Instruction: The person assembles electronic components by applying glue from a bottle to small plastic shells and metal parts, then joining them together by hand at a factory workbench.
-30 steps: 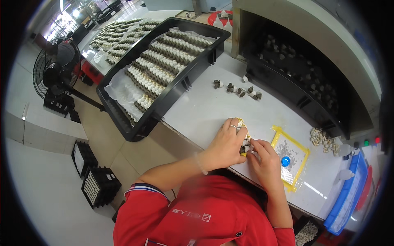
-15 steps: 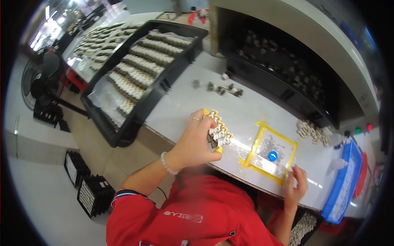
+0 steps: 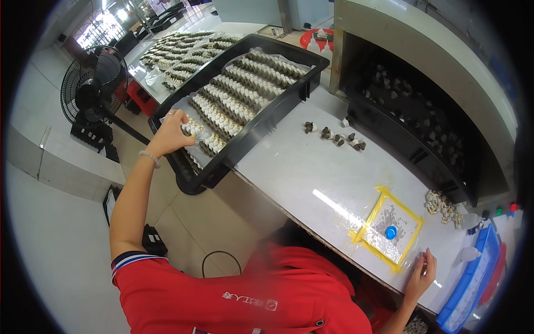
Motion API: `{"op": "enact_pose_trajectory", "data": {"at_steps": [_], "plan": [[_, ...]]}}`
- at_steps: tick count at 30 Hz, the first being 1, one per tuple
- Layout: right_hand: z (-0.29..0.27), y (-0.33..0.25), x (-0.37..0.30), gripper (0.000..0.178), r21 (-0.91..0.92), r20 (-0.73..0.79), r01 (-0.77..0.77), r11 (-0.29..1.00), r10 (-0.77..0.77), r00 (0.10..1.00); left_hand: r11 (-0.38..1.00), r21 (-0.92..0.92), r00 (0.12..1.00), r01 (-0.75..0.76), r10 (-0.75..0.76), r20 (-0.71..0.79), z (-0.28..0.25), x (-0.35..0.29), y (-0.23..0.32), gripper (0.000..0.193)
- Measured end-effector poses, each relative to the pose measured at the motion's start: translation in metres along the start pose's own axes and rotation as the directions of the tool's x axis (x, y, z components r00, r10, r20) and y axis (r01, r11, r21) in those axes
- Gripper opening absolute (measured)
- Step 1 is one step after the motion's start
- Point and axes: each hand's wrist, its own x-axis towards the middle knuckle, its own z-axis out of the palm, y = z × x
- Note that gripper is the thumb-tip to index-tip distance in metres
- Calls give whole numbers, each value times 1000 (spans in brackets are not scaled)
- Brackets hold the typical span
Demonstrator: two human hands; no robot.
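At the near left end of a black tray (image 3: pixel 237 157), my left hand (image 3: pixel 168 135) closes around a short row of small white and dark-grey parts (image 3: pixel 193 127). Yellow covers show on its fingertips. More rows of the same parts (image 3: pixel 253 83) lie packed side by side on a clear sheet in the tray. My right hand (image 3: pixel 421 276) rests at the table's front edge with curled fingers; what they hold, if anything, is too small to name. Beside it is a yellow-taped square (image 3: pixel 362 232) with tiny grey pieces scattered inside and a round blue cap-like piece (image 3: pixel 391 232).
Loose parts (image 3: pixel 335 136) lie mid-table. A black bin (image 3: pixel 409 142) of parts stands under a curved hood. White pieces (image 3: pixel 442 209) are heaped at right, near a blue tray (image 3: pixel 470 278). A fan (image 3: pixel 92 89) stands at left. More rows (image 3: pixel 186 55) cover a far table.
My left hand has carried its row of parts from above the table leftward to the black tray. The view has swung left. My right hand stays by the taped square.
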Motion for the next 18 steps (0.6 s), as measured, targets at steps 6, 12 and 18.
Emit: {"op": "enact_pose_trajectory", "data": {"at_steps": [6,12,18], "plan": [[0,3,-2,24,23,-1,-49,999,49,999,999,38,992,13,-17,127,15,18,-10,42],[1,4,0,24,28,10,-31,999,31,999,999,-54,985,-4,13,171,21,22,-19,43],[4,3,0,23,26,-43,22,999,-21,999,992,-126,959,29,8,282,12,23,-23,42]]}}
